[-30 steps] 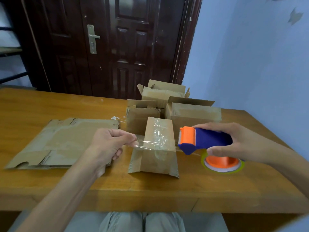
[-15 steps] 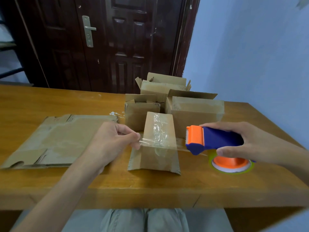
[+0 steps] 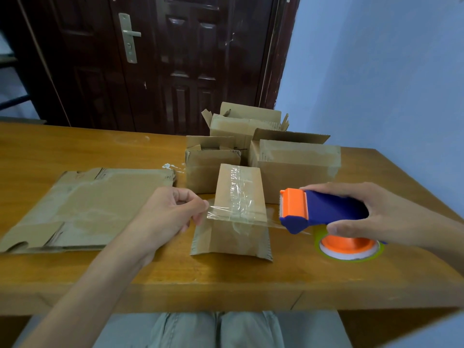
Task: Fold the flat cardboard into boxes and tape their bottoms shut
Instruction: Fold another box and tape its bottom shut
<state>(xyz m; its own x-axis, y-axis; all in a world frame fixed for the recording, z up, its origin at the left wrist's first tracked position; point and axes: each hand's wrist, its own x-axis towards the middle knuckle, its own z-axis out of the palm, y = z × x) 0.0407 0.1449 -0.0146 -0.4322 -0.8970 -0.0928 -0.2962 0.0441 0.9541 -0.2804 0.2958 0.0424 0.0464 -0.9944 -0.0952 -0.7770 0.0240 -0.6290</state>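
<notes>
A dark door and a pale blue wall stand behind the wooden tabletop. Near its front edge, at the middle, sits the small box, bottom up. The left hand pinches the clear tape stretched across it; the right hand grips the tape dispenser. The box looks light and likely to slide, the tape clingy. Flat cardboard crowds the left; finished boxes block the far side.
</notes>
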